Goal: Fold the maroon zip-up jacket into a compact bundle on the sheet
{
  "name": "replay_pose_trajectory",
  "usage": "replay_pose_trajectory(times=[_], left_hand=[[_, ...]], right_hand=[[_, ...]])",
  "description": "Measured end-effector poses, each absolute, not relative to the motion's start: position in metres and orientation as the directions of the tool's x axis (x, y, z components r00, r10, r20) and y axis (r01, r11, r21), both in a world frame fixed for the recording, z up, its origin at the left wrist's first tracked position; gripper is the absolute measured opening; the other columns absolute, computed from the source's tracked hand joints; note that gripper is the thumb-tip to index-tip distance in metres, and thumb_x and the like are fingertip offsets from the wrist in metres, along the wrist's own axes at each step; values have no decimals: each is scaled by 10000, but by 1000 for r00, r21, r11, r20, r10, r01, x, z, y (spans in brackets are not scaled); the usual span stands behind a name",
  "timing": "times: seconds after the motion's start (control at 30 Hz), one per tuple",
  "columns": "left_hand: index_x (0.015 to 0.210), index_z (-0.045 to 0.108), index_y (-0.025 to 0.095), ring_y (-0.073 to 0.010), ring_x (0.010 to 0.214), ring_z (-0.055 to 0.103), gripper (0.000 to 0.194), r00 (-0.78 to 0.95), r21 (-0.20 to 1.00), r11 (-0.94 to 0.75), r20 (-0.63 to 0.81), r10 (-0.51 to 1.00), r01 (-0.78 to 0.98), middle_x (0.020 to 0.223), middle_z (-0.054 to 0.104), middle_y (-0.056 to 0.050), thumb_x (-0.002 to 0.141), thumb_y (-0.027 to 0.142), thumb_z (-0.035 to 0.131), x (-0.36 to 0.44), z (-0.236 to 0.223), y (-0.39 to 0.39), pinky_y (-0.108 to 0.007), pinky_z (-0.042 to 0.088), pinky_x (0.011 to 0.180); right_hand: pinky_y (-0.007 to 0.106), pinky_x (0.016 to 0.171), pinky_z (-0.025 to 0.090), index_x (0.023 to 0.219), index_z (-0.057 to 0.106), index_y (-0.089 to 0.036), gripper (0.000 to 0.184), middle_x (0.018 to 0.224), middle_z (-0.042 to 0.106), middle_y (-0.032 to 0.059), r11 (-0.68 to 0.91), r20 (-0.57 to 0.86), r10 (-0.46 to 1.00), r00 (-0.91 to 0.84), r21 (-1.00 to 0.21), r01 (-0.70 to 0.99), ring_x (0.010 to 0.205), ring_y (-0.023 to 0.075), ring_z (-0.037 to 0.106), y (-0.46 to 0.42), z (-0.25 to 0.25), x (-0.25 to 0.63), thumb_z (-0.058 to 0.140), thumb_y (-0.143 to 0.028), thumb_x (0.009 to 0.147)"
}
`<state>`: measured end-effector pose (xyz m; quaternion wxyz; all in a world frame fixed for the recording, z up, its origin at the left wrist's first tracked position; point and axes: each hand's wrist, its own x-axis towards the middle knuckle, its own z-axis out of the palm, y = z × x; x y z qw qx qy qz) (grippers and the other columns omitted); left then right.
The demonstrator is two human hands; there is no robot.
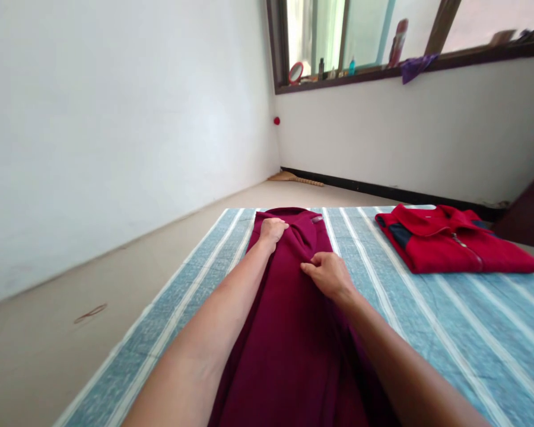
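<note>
Pinching maroon pants (289, 332) near the striped sheet (376, 281) edge, left hand (272, 231) and right hand (331, 275) could wrinkle them by tugging too hard.

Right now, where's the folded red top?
In the head view's right part, the red top lies on the striped cloth, right of the maroon garment.

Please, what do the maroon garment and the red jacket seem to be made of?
Maroon garment: smooth, matt cloth; it gathers in soft creases. Red jacket: also matt cloth, with soft, rounded folds. Its zip looks pale, perhaps metal. Exact fibres cannot be told.
</note>
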<state>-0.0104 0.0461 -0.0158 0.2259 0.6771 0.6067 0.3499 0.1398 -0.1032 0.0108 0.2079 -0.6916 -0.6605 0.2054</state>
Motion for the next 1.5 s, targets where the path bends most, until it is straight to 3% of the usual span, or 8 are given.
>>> replay_pose_trajectory(times=[0.3,0.5,0.67,0.87,1.0,1.13,1.3,1.5], left_hand=[[1064,605,158,-196,949,604,251,20,688,-121,152,988,715,1102,609,-65,904,346,560,-1,-24,45,-389,518,833],[1193,548,160,-216,1045,590,325,35,673,-163,199,979,722,1205,583,-93,908,314,559,-3,-23,43,-443,486,909],[1317,473,131,-205,1100,588,482,-38,611,-112,226,973,784,1148,657,-104,841,140,548,2,-20,37,-331,422,992],[1251,548,131,-225,1157,564,450,-76,542,-67,238,968,838,1171,655,-116,802,134,523,6,-13,40,-316,405,996],[1283,504,112,-192,1101,602,527,1,519,-130,241,970,845,1077,699,-99,759,63,529,7,-17,43,-265,444,936],[1285,483,120,-167,1054,627,500,74,488,-211,285,956,847,1140,672,-106,793,33,486,10,-19,42,-239,469,894],[1265,477,72,-206,1033,635,421,135,430,-288,352,926,855,1200,621,-170,848,124,499,11,2,19,-305,487,900],[1118,602,164,-204,1209,519,282,434,307,-526,323,841,793,1265,590,-93,853,252,562,4,22,-86,-327,390,1044]], right_hand=[[244,530,289,640,654,-177,293,657,639,40,-104,-61,995,84,-588,802,633,159,579,-98,-11,147,530,-356,836],[248,541,294,660,655,-182,317,683,650,43,-90,-49,996,75,-595,799,640,157,577,-102,-11,147,500,-376,857],[252,542,289,691,660,-185,317,705,661,44,-87,-39,996,79,-579,811,656,162,583,-102,-15,147,492,-391,863],[264,546,292,706,656,-197,316,747,683,55,-81,-21,996,83,-542,836,730,196,616,-102,-19,145,483,-410,864],[270,559,314,746,666,-205,319,789,697,66,-83,-13,996,90,-523,849,764,212,628,-104,-19,145,466,-419,872],[275,587,352,807,678,-205,317,848,706,81,-91,-13,995,98,-505,858,805,228,639,-105,-17,144,463,-427,877],[278,616,392,838,688,-207,328,881,708,82,-89,-30,996,85,-483,871,840,232,648,-105,-17,146,457,-437,884],[281,664,425,899,684,-203,357,947,702,95,-75,-35,997,67,-441,894,893,231,650,-106,-18,146,424,-448,912]])
